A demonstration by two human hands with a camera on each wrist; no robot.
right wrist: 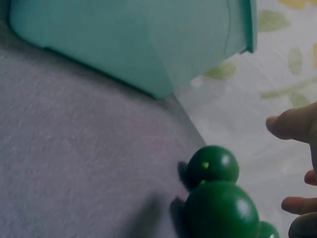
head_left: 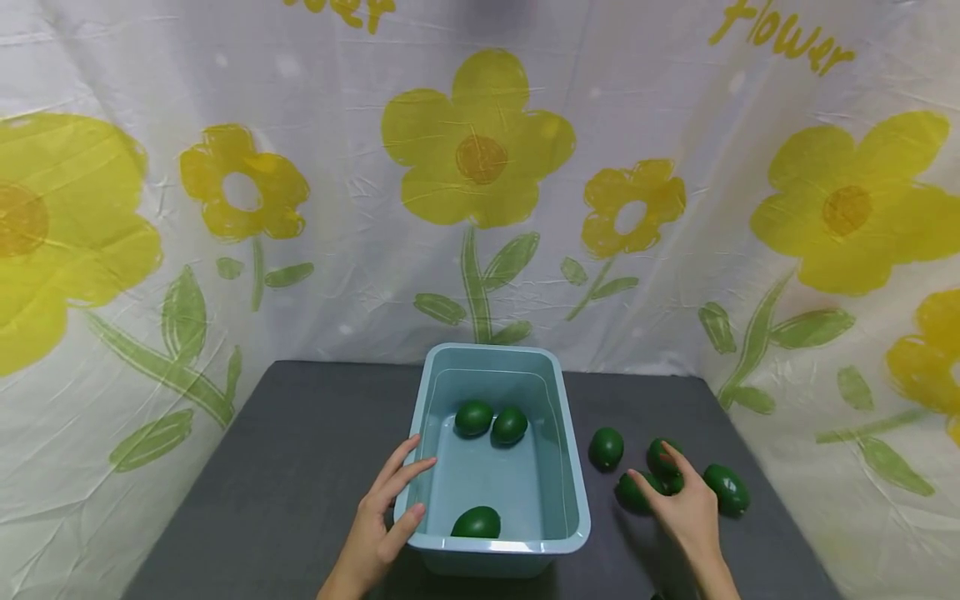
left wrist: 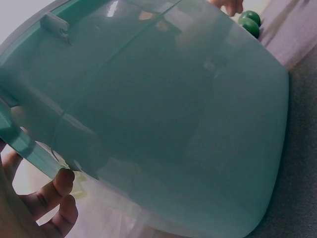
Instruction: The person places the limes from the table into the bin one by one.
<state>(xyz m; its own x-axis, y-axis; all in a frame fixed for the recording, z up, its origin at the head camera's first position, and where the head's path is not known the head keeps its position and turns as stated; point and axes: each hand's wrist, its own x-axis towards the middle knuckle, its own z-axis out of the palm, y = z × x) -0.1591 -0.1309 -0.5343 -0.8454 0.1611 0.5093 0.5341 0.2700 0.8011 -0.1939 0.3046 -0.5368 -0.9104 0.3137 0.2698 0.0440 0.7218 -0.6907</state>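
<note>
A light blue plastic bin (head_left: pixel 491 546) stands on the dark table, with three smooth dark green avocados inside, two at the far end and one avocado (head_left: pixel 477 522) at the near end. My left hand (head_left: pixel 382 508) holds the bin's left rim near the front corner, some fingers over the edge and others against the outside wall. To the right of the bin, my right hand (head_left: pixel 684 504) hovers over a cluster of avocados, thumb and fingers spread apart. Under its fingertips lie a near avocado (head_left: pixel 632 493) and a farther avocado (head_left: pixel 658 454). In the right wrist view, the thumb (right wrist: pixel 290 124) stands clear of the avocados (right wrist: pixel 221 210).
A single avocado (head_left: pixel 606 448) lies between the bin and the cluster, and another avocado (head_left: pixel 726 490) lies right of my right hand. The dark grey table (head_left: pixel 315 467) is enclosed at the back and sides by a white curtain (head_left: pixel 345 275) printed with yellow flowers.
</note>
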